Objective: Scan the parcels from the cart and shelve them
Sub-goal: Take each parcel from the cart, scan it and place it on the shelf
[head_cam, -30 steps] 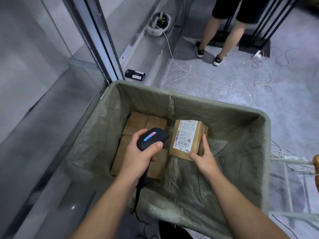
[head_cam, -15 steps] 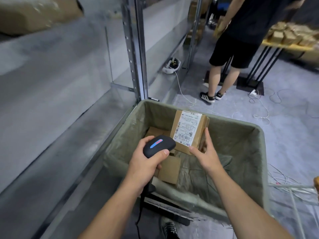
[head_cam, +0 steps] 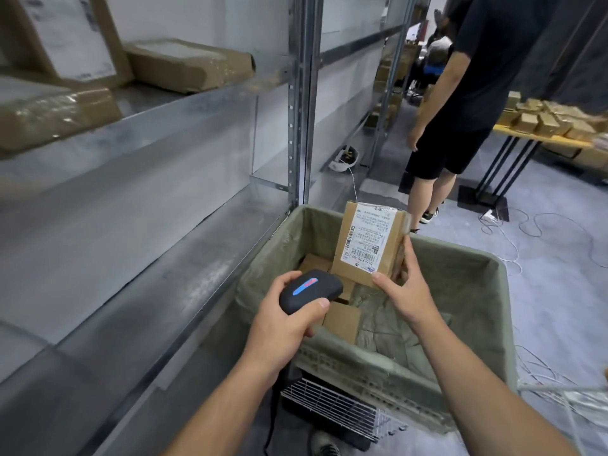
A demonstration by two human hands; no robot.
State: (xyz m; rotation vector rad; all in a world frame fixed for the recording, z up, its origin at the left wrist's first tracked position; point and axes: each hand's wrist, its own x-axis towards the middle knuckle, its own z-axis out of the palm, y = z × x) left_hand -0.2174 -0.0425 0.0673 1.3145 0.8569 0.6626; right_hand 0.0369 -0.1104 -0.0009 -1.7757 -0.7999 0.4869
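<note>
Scanning seems in hand: right grip (head_cam: 408,291) pinches the parcel (head_cam: 365,245) upright above the cart (head_cam: 473,291); left grip (head_cam: 283,320) wraps the scanner (head_cam: 309,291) nearby. Next, probably aim at the barcode.

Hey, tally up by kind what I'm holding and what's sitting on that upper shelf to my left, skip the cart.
Parcels on the upper shelf: 3 (labelled box, flat parcel, taped parcel)
Held parcel, in the right hand: 1
Scanner, in the left hand: 1
Total: 5
</note>
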